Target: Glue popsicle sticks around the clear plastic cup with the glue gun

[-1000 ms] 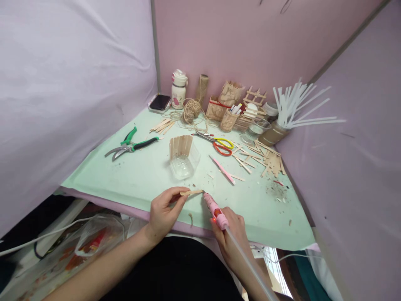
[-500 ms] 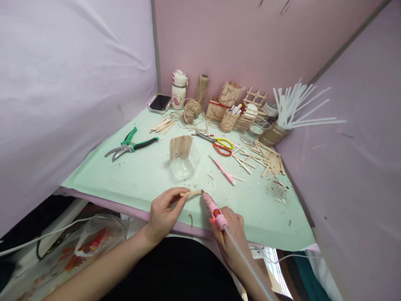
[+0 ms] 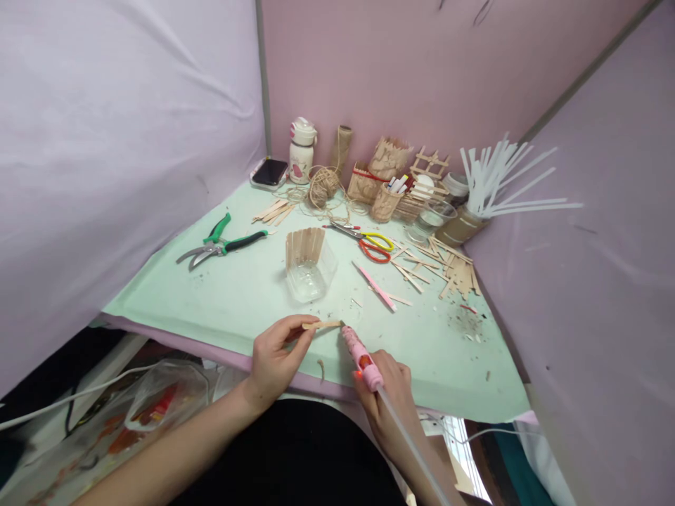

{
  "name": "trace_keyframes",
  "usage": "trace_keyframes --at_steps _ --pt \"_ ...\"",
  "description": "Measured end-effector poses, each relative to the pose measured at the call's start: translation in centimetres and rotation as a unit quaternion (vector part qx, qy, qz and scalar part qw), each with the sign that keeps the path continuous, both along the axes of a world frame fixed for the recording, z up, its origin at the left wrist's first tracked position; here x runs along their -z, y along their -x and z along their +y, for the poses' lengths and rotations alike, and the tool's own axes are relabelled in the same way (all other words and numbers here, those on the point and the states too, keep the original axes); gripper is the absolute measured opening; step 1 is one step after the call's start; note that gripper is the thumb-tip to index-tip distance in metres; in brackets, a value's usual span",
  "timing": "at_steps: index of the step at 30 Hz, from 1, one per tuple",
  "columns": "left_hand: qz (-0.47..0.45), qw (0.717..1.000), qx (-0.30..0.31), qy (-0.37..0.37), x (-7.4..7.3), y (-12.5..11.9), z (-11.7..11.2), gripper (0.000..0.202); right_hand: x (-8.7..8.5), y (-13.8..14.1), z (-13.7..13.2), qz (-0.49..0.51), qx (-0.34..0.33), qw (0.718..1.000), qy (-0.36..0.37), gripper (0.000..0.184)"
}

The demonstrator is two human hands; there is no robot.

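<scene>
Near the front edge of the table, my left hand (image 3: pixel 280 353) pinches one end of a popsicle stick (image 3: pixel 325 325). The stick points to the right, roughly level. My right hand (image 3: pixel 387 393) is wrapped round a pink glue gun (image 3: pixel 359 353), with a long clear glue stick (image 3: pixel 411 439) coming out of its back end. The gun's nozzle is at the free end of the popsicle stick; whether they touch I cannot tell. Beyond my hands stands a clear plastic container (image 3: pixel 311 281) with several popsicle sticks (image 3: pixel 304 246) side by side on its far wall.
Green-handled pruning shears (image 3: pixel 214 246) lie at left. Scissors (image 3: pixel 375 246), a pink craft knife (image 3: pixel 373 284) and loose sticks (image 3: pixel 416 267) lie at right. Along the back stand a bottle (image 3: pixel 301 151), twine (image 3: pixel 323 186), a pen cup (image 3: pixel 387 202) and a tube of glue sticks (image 3: pixel 464 223).
The glue gun has shifted very slightly to the right along the popsicle stick's end. My left hand is practically still, and the other things lie as before.
</scene>
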State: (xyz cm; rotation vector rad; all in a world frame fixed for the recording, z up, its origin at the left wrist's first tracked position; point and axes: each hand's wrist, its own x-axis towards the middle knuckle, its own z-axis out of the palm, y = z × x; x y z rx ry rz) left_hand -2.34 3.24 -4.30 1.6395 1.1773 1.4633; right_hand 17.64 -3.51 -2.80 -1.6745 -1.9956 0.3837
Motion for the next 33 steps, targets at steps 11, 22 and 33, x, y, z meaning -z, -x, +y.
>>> trace_keyframes --at_steps 11,22,33 --pt "0.006 1.000 0.002 -0.008 -0.3 0.1 -0.1 0.014 0.4 0.3 0.0 -0.003 0.007 0.999 -0.034 0.027" --pt "-0.012 1.000 0.007 -0.006 -0.3 0.2 -0.1 0.014 -0.3 0.2 -0.1 0.003 -0.005 1.000 -0.003 0.025" --pt "-0.102 0.995 -0.010 -0.005 -1.6 -0.5 0.0 0.011 -0.7 0.6 -0.4 0.031 -0.039 0.997 -0.051 0.026"
